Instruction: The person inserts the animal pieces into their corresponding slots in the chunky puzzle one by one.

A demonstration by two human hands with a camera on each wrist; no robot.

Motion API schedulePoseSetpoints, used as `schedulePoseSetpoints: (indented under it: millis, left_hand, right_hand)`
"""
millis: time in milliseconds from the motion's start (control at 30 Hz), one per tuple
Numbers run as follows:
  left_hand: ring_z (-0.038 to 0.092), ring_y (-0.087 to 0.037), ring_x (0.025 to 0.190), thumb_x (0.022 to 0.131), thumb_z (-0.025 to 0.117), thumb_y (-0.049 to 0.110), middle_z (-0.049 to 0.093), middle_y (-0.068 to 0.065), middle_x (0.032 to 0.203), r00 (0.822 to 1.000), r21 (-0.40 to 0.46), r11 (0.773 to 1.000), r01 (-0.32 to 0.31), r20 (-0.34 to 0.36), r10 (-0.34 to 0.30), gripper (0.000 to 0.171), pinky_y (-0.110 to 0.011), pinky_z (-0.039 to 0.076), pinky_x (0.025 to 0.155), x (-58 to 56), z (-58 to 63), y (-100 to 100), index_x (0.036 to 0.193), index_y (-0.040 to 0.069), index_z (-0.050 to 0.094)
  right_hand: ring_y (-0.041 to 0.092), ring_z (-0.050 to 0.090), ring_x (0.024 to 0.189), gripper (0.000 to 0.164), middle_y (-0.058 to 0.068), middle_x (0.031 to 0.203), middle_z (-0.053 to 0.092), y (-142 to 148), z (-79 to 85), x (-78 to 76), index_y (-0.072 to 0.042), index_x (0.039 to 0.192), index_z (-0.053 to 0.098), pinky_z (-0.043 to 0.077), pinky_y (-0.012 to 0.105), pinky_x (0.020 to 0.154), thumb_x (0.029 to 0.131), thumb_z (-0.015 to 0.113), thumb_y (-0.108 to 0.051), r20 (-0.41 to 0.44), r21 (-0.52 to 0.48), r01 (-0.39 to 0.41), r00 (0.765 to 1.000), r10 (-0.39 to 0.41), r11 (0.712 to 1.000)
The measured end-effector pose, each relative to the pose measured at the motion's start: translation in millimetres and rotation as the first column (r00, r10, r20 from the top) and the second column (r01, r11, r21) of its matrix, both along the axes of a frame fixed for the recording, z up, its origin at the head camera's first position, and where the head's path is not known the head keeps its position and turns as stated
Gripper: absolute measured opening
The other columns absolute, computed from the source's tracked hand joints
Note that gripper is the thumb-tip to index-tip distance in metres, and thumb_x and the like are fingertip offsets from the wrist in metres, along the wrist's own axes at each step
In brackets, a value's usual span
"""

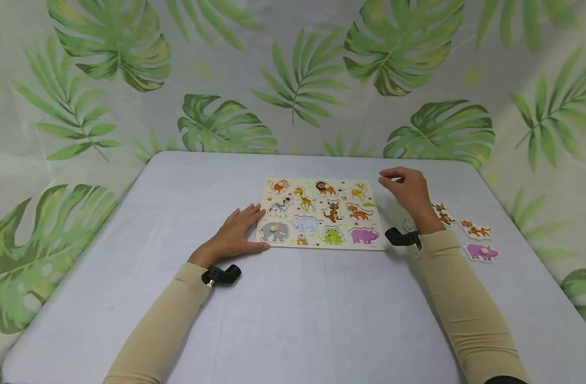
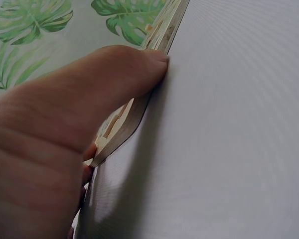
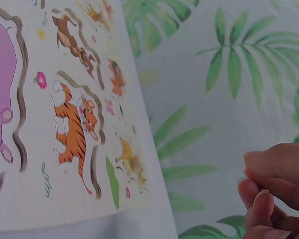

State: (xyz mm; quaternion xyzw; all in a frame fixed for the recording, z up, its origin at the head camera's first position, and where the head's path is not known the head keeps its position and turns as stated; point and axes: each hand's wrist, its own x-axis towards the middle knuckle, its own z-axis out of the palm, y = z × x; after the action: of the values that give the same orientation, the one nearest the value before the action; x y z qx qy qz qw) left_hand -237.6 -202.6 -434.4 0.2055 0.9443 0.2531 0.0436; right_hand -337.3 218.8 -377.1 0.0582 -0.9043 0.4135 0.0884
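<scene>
A wooden animal puzzle board point(image 1: 317, 246) lies flat on the table, with animal pictures in cut-out shapes. My left hand point(image 1: 237, 232) rests at its lower left corner, fingers along the left edge. In the left wrist view the thumb point(image 2: 124, 67) lies straight against the board's front edge. Grey elephant point(image 1: 274, 232) and orange monkey point(image 1: 279, 186) show round knobs in the board. Beyond the board's upper right corner hovers my right hand point(image 1: 408, 192), fingers loosely bent. Its fingertips point(image 3: 254, 164) come close together, with nothing visible between them.
Right of the board lie loose pieces: a kangaroo point(image 1: 444, 213), a tiger point(image 1: 475, 229) and a purple hippo point(image 1: 482, 252). Another piece point(image 1: 409, 224) is partly hidden by the right wrist. A leaf-print cloth point(image 1: 312, 69) hangs behind the white table point(image 1: 283, 320).
</scene>
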Motion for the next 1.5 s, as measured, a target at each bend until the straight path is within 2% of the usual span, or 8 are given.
schedulePoseSetpoints:
  millis: [267, 467, 633, 867, 1133, 1367, 1500]
  left_hand:
    - [0.010, -0.022, 0.148, 0.079, 0.070, 0.056, 0.019, -0.006, 0.160, 1.000, 0.002, 1.000, -0.003, 0.003, 0.003, 0.096, -0.040, 0.001, 0.119, 2.0, -5.6, -0.9, 0.152, 0.010, 0.029]
    - [0.011, -0.023, 0.148, 0.080, 0.070, 0.054, 0.020, -0.007, 0.160, 1.000, 0.015, 1.000, 0.001, 0.002, -0.001, 0.095, -0.042, 0.000, 0.119, 2.8, -5.4, -0.4, 0.152, 0.009, 0.030]
    - [0.011, -0.023, 0.148, 0.080, 0.070, 0.055, 0.020, -0.007, 0.160, 1.000, 0.014, 1.000, 0.004, -0.006, -0.004, 0.095, -0.041, 0.001, 0.119, 2.1, -4.9, 0.0, 0.152, 0.009, 0.029]
    - [0.011, -0.023, 0.148, 0.079, 0.070, 0.055, 0.020, -0.007, 0.160, 1.000, 0.014, 1.000, 0.003, -0.009, -0.003, 0.095, -0.041, 0.001, 0.119, 1.6, -3.2, 0.2, 0.152, 0.009, 0.029]
    - [0.010, -0.022, 0.148, 0.080, 0.070, 0.055, 0.020, -0.006, 0.160, 1.000, 0.010, 1.000, 0.002, -0.002, -0.002, 0.095, -0.041, 0.001, 0.119, 1.9, -1.5, 0.4, 0.152, 0.009, 0.029]
    - [0.010, -0.022, 0.148, 0.080, 0.070, 0.055, 0.019, -0.007, 0.160, 1.000, 0.005, 1.000, 0.004, 0.001, -0.004, 0.095, -0.041, 0.000, 0.119, 1.6, 1.2, 0.9, 0.152, 0.010, 0.029]
    - [0.010, -0.023, 0.148, 0.080, 0.070, 0.055, 0.019, -0.007, 0.160, 1.000, 0.005, 1.000, 0.002, 0.007, -0.002, 0.095, -0.041, 0.000, 0.119, 2.1, 2.5, 1.1, 0.152, 0.010, 0.029]
  right_hand:
    - [0.027, 0.057, 0.097, 0.037, 0.013, 0.119, 0.062, 13.6, 0.2, 3.2, -0.008, 0.119, 0.067, 0.047, 0.038, 0.074, 0.094, 0.063, -0.034, 0.039, 0.036, 0.025, 0.999, -0.027, 0.999]
    - [0.028, 0.057, 0.098, 0.040, 0.015, 0.121, 0.062, 28.6, 2.6, 6.8, -0.006, 0.121, 0.067, 0.047, 0.038, 0.073, 0.094, 0.062, -0.035, 0.038, 0.041, 0.028, 0.999, -0.030, 0.999]
    - [0.025, 0.056, 0.096, 0.047, 0.015, 0.123, 0.061, 41.0, 6.8, 8.6, -0.006, 0.122, 0.067, 0.045, 0.036, 0.073, 0.093, 0.061, -0.043, 0.059, 0.022, 0.054, 0.997, -0.055, 0.998]
    - [0.024, 0.055, 0.098, 0.055, 0.014, 0.124, 0.060, 58.9, 7.9, 6.1, -0.007, 0.123, 0.066, 0.045, 0.034, 0.073, 0.091, 0.060, -0.052, 0.098, 0.046, 0.089, 0.991, -0.093, 0.995]
    - [0.032, 0.054, 0.107, 0.059, 0.016, 0.129, 0.054, 78.6, 2.5, 7.3, -0.006, 0.127, 0.063, 0.048, 0.036, 0.070, 0.090, 0.060, -0.053, 0.229, 0.026, 0.036, 0.972, -0.041, 0.999]
    - [0.034, 0.053, 0.110, 0.063, 0.017, 0.131, 0.053, 95.7, -0.3, 8.8, -0.006, 0.130, 0.060, 0.051, 0.041, 0.078, 0.090, 0.060, -0.054, 0.269, 0.038, 0.017, 0.963, -0.027, 0.999]
    - [0.034, 0.050, 0.115, 0.064, 0.017, 0.134, 0.051, 106.1, -3.3, 9.7, -0.005, 0.131, 0.059, 0.047, 0.041, 0.082, 0.090, 0.060, -0.054, 0.280, 0.048, 0.006, 0.960, -0.019, 0.999]
